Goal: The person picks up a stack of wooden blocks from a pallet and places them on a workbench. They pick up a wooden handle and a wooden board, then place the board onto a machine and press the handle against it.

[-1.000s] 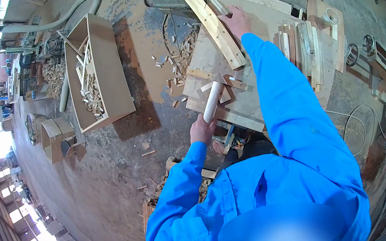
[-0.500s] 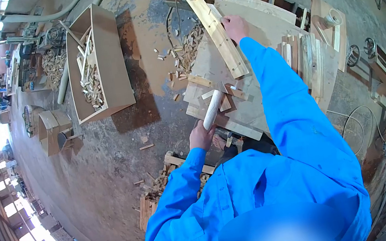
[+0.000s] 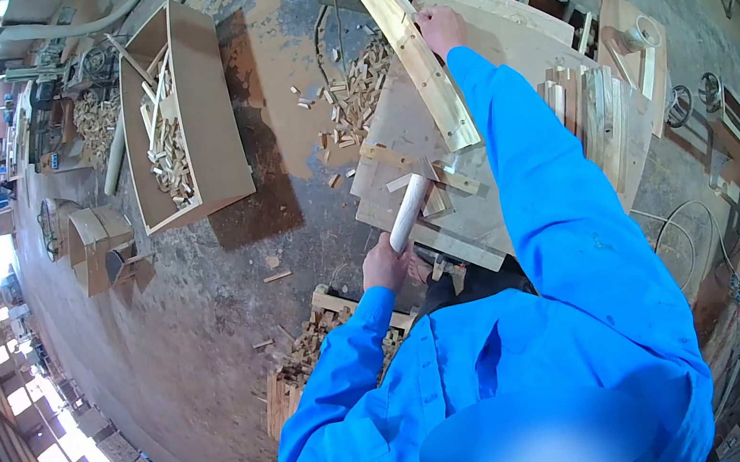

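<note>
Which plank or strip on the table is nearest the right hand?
The long pale plank with dark spots, beside the right hand; the row of strips lies farther off.

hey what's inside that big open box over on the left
The box holds a heap of small wood pieces and a few longer strips. What lies beneath the heap is covered.
</note>
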